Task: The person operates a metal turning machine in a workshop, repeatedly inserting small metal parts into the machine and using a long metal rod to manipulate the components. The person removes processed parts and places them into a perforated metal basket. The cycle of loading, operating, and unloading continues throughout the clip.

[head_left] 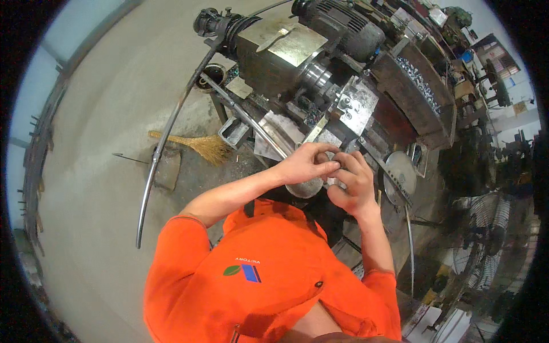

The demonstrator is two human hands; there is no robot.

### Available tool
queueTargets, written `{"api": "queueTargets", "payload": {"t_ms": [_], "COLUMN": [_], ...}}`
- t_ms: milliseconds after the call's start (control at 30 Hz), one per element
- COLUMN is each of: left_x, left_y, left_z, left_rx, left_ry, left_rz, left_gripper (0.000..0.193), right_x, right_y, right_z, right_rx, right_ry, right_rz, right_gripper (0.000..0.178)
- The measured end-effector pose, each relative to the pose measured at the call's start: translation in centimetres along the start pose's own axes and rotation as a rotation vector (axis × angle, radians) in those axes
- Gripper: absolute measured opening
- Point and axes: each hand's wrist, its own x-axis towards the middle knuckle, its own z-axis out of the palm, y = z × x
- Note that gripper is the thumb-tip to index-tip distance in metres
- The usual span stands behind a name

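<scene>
My left hand [307,163] and my right hand [355,182] meet in front of a small lathe [257,74]. The left fingers are pinched together, their tips touching the curled fingers of the right. Anything held between them is hidden or too small to make out. Just beyond the hands lies the lathe's bright tool slide [359,104], with a shiny round spindle [315,76] behind it. Below the left hand a round grey metal piece [305,188] shows in part. A long steel lever [246,117] slants down from the machine towards my left wrist.
A second long bar [163,143] reaches out at the left, over a straw broom [209,147] on the floor. A metal trough [394,91] of small silvery parts stands far right. A motor [343,28] sits behind. At right are a metal disc [400,170] and a caged fan [483,228].
</scene>
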Motion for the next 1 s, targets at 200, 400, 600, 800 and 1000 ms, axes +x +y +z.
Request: {"api": "queueTargets", "payload": {"t_ms": [200,400,600,800,1000], "left_x": [0.4,0.8,1.3,1.8,1.8], "left_y": [0.7,0.7,2.0,2.4,2.8], "left_z": [-1.4,-2.7,-3.6,-5.1,-6.9], "left_rx": [-0.232,-0.498,-0.530,-0.396,-0.213], "left_ry": [0.013,0.050,0.153,0.195,0.139], "left_rz": [0.029,0.026,0.072,0.061,-0.021], "left_gripper": [0.045,0.043,0.039,0.039,0.041], "right_x": [0.4,1.8,4.3,6.3,7.3], "right_y": [0.7,0.8,1.6,2.9,6.5], "right_z": [0.7,1.4,1.9,2.6,2.7], "right_rx": [0.188,0.157,0.169,0.284,0.248], "right_ry": [0.031,0.041,0.080,0.065,0.014], "right_rz": [0.090,0.140,0.071,0.183,0.283], "right_gripper": [0.033,0.038,0.039,0.026,0.020]}}
